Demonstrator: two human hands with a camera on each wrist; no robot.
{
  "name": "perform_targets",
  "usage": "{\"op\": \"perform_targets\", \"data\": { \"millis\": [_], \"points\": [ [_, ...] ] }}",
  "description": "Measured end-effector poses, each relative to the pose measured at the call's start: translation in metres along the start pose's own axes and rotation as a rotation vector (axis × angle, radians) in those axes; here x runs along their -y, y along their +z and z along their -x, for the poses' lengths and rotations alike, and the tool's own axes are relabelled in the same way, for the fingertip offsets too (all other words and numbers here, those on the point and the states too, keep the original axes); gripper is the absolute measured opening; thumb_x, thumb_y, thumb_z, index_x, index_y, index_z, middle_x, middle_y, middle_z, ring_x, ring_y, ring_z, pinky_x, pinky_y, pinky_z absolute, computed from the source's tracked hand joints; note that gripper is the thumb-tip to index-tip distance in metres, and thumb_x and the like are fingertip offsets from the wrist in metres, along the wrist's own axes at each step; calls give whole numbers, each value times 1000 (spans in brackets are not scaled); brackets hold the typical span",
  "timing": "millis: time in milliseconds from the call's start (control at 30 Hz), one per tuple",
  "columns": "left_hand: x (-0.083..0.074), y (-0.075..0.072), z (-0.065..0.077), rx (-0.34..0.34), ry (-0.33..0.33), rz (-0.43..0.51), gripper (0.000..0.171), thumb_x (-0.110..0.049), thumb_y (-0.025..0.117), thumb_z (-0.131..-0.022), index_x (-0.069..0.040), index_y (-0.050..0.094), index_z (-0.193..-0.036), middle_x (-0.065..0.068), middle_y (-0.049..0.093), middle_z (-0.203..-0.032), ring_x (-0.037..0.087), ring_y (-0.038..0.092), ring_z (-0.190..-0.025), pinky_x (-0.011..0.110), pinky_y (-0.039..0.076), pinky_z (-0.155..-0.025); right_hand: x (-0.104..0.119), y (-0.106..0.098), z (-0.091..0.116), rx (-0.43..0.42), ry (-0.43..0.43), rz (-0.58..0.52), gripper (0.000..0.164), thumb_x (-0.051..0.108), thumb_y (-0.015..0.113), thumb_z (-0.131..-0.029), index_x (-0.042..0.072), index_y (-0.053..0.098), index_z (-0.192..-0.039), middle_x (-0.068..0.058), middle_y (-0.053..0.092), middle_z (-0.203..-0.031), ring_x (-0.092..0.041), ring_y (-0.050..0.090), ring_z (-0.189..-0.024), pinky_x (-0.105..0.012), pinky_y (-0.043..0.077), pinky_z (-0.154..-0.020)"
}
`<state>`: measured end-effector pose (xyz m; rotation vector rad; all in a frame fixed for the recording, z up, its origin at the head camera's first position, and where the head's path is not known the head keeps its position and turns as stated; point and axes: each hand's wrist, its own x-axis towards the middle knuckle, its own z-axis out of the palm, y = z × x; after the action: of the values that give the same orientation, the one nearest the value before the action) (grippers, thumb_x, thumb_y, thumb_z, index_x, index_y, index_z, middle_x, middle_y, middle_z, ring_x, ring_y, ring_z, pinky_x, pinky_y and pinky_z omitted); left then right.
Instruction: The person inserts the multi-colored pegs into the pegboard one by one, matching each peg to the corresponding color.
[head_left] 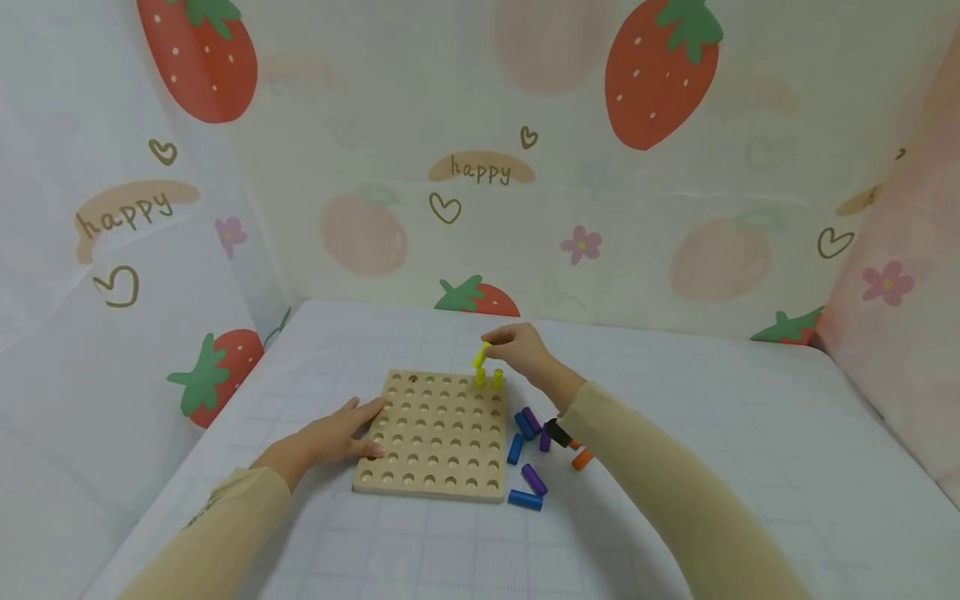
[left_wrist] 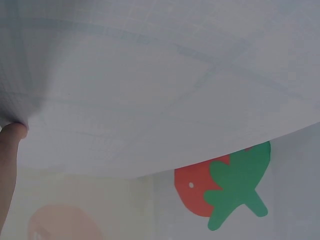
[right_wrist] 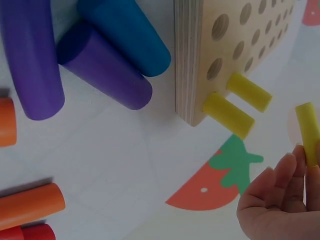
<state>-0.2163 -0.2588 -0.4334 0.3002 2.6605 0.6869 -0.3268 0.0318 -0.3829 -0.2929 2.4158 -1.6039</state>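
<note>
My right hand (head_left: 522, 350) pinches a yellow peg (head_left: 481, 356) just above the back right corner of a wooden pegboard (head_left: 442, 417). Two yellow pegs stand in holes at that corner; the right wrist view shows the corner peg (right_wrist: 230, 115) and its neighbour (right_wrist: 249, 92) upright in the board. In the same view the pinched peg (right_wrist: 307, 131) is apart from the board, between thumb and fingers of the right hand (right_wrist: 282, 200). My left hand (head_left: 339, 435) rests on the board's left edge, fingers spread. Only a bit of the left hand (left_wrist: 11, 145) shows in the left wrist view.
Right of the board lie loose blue pegs (head_left: 525, 500), purple pegs (head_left: 534, 479) and orange pegs (head_left: 582, 459). A red peg (right_wrist: 39, 232) appears in the right wrist view. My right sleeve (head_left: 660, 492) partly covers this area. A strawberry-print cloth (head_left: 480, 233) stands behind the table.
</note>
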Motion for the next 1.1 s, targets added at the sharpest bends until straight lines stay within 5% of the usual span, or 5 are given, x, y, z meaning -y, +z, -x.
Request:
{"op": "perform_targets", "data": {
  "millis": [467,1100],
  "points": [
    [4,1,-2,2,-5,-2,94,-53,65,-85,-7,22,-155,38,14,-152,53,15,-140,68,20,-106,-10,15,-10,9,-28,84,27,3,68,-89,-5,67,-114,-14,67,-109,-26,60,-101,-36,50,-86],
    [0,-2,-1,5,-14,3,95,-51,67,-85,-7,21,-155,38,14,-152,53,14,-140,68,21,-106,-20,29,-18,21,-8,140,23,3,69,-90,-3,69,-112,-13,65,-110,-27,59,-102,-38,49,-90]
  ]
}}
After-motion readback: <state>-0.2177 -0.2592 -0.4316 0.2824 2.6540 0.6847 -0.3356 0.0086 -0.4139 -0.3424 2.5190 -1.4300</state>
